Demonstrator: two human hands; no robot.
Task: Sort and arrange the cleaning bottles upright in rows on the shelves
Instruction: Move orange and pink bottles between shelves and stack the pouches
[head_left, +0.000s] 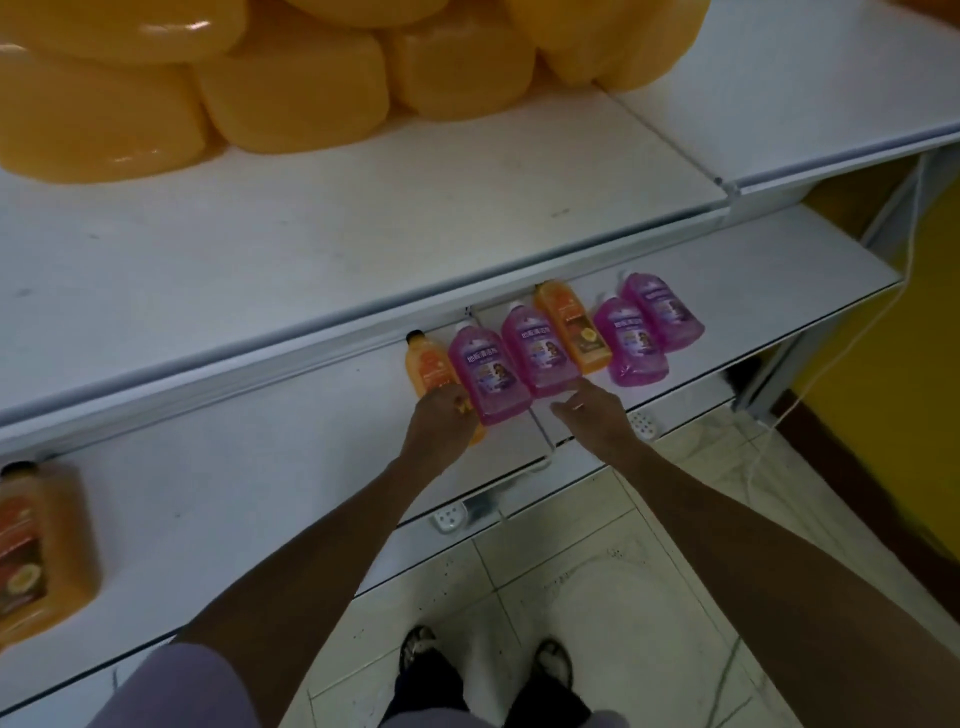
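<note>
On the lower shelf (753, 270), the orange bottle (427, 366) at the left end of a six-bottle row was gripped at its base by the left hand (441, 415). The right hand (592, 415) was held loosely spread beside a pink bottle (540, 353).

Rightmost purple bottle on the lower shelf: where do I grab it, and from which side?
Grip the rightmost purple bottle across its wide base end, coming from the front right. It lies flat, cap pointing back toward the upper shelf, and another purple bottle crowds its left side.
</note>
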